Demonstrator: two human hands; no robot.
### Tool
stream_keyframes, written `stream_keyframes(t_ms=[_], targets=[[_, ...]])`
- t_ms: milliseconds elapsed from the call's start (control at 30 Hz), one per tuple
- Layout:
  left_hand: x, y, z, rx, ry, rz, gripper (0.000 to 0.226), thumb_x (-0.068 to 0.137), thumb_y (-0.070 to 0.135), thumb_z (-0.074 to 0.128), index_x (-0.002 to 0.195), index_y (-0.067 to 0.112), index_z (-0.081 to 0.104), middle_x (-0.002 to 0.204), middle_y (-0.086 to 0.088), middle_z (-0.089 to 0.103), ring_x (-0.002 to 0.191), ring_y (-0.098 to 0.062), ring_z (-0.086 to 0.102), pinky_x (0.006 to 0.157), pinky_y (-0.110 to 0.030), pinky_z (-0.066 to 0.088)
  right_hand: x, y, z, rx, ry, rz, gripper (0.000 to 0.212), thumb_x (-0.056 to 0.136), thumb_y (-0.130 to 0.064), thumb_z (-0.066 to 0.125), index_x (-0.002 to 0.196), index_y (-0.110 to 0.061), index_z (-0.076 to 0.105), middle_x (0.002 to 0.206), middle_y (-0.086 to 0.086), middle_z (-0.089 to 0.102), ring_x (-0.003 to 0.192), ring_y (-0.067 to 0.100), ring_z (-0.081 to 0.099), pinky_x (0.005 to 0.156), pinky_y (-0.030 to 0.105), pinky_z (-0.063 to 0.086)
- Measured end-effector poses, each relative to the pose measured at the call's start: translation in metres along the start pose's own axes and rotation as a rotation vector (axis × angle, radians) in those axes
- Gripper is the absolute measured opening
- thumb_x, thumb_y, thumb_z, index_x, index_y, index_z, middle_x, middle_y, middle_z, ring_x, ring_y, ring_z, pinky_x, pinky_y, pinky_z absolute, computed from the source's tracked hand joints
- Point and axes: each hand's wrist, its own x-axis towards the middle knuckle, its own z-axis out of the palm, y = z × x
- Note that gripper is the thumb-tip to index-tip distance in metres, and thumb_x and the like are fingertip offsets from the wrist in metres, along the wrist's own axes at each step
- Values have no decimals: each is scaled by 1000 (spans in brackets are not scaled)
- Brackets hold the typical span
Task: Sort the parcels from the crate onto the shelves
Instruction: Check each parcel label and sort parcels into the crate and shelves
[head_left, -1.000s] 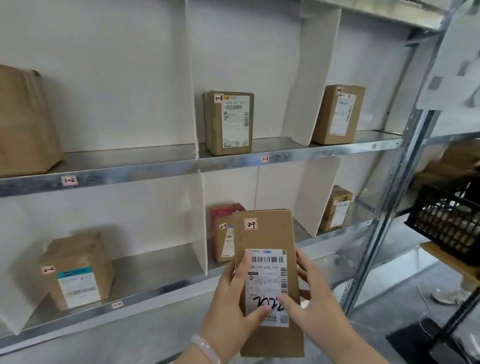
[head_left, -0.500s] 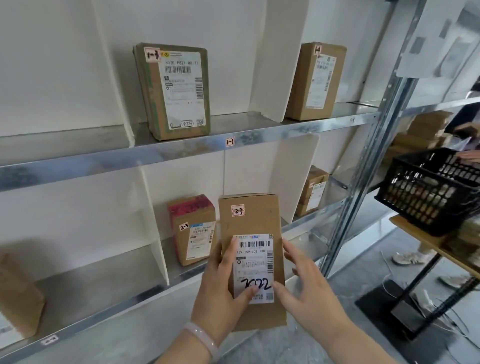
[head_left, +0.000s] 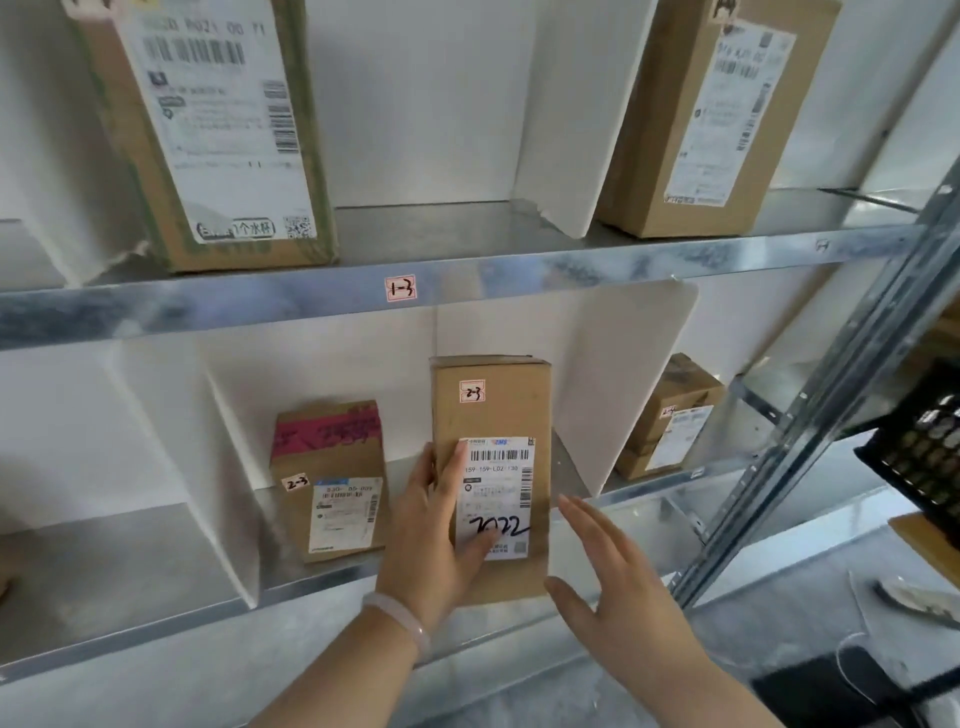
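A tall brown parcel (head_left: 493, 415) stands upright at the front of the lower shelf (head_left: 130, 587), in the bay between two white dividers, with a small tag reading 2-3 near its top and a shipping label (head_left: 498, 499) with "2022" handwritten across it. The left hand (head_left: 441, 535) has its grip on the parcel, the fingers running up its left edge and the thumb pressed on the label. The right hand (head_left: 618, 592) is spread wide with the palm turned towards the parcel's right side, just beside it and holding nothing. To the left in the same bay stands a shorter parcel with pink tape (head_left: 330, 478), also tagged 2-3, near the tall one but apart from it. The upper shelf (head_left: 571, 270) carries a 1-3 sticker (head_left: 400, 288) on its front edge and two more boxes above. A black crate (head_left: 924, 457) shows at the right edge, past the metal upright (head_left: 831, 415).
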Motion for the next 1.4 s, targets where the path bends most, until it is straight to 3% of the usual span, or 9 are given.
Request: stream_keyframes(t_ms=[100, 333, 500, 700, 800, 967, 1100, 1200, 1400], targets=[[23, -9, 24, 47, 68, -24, 109, 79, 30, 81, 153, 46, 2, 157, -9, 25, 142, -23, 31, 106, -53, 45, 24, 29, 2, -18, -43, -45, 73, 91, -50, 55, 137, -61, 0, 144, -36, 5, 138, 1, 24, 105, 17, 28], [54, -36, 66, 27, 102, -17, 100, 84, 26, 76, 155, 39, 7, 160, -10, 18, 144, -25, 30, 110, -51, 40, 62, 72, 17, -16, -114, -79, 73, 91, -51, 52, 137, -63, -4, 144, -36, 7, 132, -10, 17, 104, 18, 27], [64, -51, 95, 18, 141, -2, 103, 85, 21, 77, 154, 45, 4, 162, -9, 12, 145, -24, 28, 111, -48, 41, 74, 91, 27, -34, -162, -80, 72, 91, -52, 52, 137, -62, -2, 142, -41, 1, 124, -20, 9, 100, 7, 16], [60, -55, 115, 2, 194, -78, 98, 88, 47, 62, 150, 50, -13, 158, -20, 25, 141, -27, 35, 100, -4, 27, 74, 108, 39, -4, -175, -72, 78, 90, -48, 57, 136, -66, -4, 140, -44, 6, 124, -20, 14, 98, 6, 16], [55, -55, 120, -64, 236, -128, 101, 86, 48, 65, 149, 51, -13, 153, -22, 34, 140, -32, 40, 103, -27, 45, 74, 111, 41, 22, -159, -60, 81, 88, -44, 62, 139, -63, 2, 136, -44, 10, 122, -16, 22, 98, 10, 22], [47, -51, 125, -190, 267, -255, 109, 81, 52, 71, 152, 45, -11, 155, -13, 36, 142, -24, 38, 109, -48, 43, 76, 115, 44, 42, -150, -82, 74, 88, -46, 61, 139, -60, 9, 134, -43, 13, 119, -12, 28, 94, 11, 28], [43, -60, 131, -310, 240, -372, 105, 74, 43, 84, 154, 25, 18, 139, -2, 55, 129, -19, 52, 98, -48, 51, 78, 113, 44, 70, -170, -51, 77, 87, -43, 64, 138, -60, 10, 130, -48, 14, 107, -1, 51, 81, 1, 28], [47, -57, 132, -274, 242, -396, 90, 73, 45, 81, 146, 19, 36, 131, 1, 59, 122, -16, 57, 92, -43, 55, 80, 113, 45, 68, -163, -90, 74, 88, -47, 60, 138, -63, 7, 134, -43, 16, 124, 0, 43, 89, 9, 35], [46, -55, 126, -214, 221, -418, 102, 75, 44, 83, 154, 27, 19, 148, 1, 45, 138, -17, 42, 104, -48, 47, 81, 107, 45, 26, -171, -131, 70, 88, -50, 58, 142, -54, 14, 140, -35, 21, 133, 1, 35, 94, 14, 32]])
